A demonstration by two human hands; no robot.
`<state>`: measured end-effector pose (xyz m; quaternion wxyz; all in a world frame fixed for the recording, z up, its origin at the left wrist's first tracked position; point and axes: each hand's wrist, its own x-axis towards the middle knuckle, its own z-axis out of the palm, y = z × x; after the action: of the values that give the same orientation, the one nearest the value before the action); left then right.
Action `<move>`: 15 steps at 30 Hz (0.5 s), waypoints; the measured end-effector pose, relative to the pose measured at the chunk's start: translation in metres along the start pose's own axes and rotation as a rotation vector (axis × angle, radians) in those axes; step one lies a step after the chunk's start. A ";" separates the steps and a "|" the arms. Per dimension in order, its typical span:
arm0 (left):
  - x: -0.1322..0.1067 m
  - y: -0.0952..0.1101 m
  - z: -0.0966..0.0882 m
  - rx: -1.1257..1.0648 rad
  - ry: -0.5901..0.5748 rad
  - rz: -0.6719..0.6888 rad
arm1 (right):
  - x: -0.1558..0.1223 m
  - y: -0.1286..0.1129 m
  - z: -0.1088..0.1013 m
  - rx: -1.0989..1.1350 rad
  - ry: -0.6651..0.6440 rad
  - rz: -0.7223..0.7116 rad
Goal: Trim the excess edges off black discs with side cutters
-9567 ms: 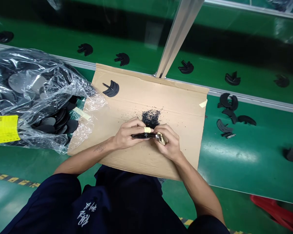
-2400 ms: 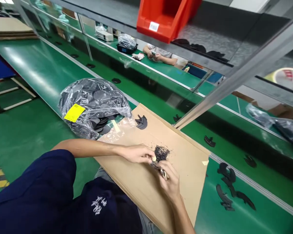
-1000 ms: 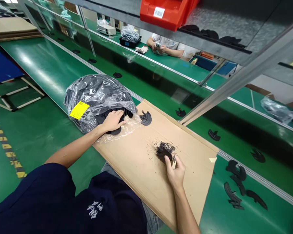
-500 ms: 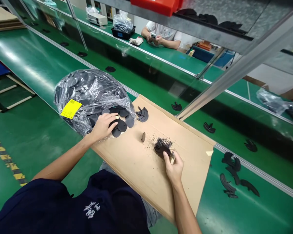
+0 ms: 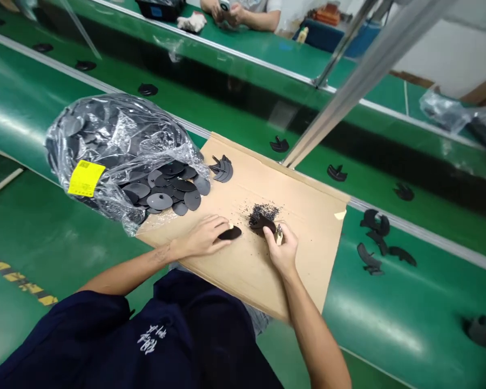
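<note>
On the cardboard sheet (image 5: 308, 227), my left hand (image 5: 202, 236) pinches a flat black oval disc (image 5: 231, 233) at its edge, low over the board. My right hand (image 5: 282, 248) grips a dark curved piece (image 5: 262, 223) beside a heap of small black bits (image 5: 265, 212). A small object with a metal tip (image 5: 279, 232) also pokes out of the right fist; its kind is hidden. Left of the board lies a clear plastic bag (image 5: 121, 124) of black discs, with several oval discs (image 5: 161, 201) spilling from its mouth.
Stacked fan-shaped black pieces (image 5: 222, 168) lie at the board's far left corner. More curved black pieces (image 5: 375, 222) rest on the green surface at right, and several sit along the green belt (image 5: 235, 127). A metal post (image 5: 340, 75) rises behind the board. Across sits another person (image 5: 243, 13).
My left hand has come from the bag's mouth to the board and now holds a black oval disc. My right hand keeps its grip near the black bits. The view has tilted down.
</note>
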<state>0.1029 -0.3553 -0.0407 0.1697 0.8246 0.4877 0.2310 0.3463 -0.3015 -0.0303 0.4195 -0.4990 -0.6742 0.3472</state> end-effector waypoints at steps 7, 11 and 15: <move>0.030 -0.004 -0.018 -0.726 0.230 -0.326 | -0.001 -0.007 0.002 0.195 0.039 0.179; 0.063 0.009 -0.017 -1.014 0.207 -0.336 | -0.003 -0.007 0.001 0.253 0.070 0.205; 0.084 0.016 -0.011 -0.990 0.180 -0.281 | -0.005 -0.004 0.000 0.292 0.082 0.229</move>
<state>0.1435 -0.2880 -0.0055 0.5259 0.5491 0.4388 0.4789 0.3453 -0.3073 -0.0278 0.4722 -0.5199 -0.5380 0.4661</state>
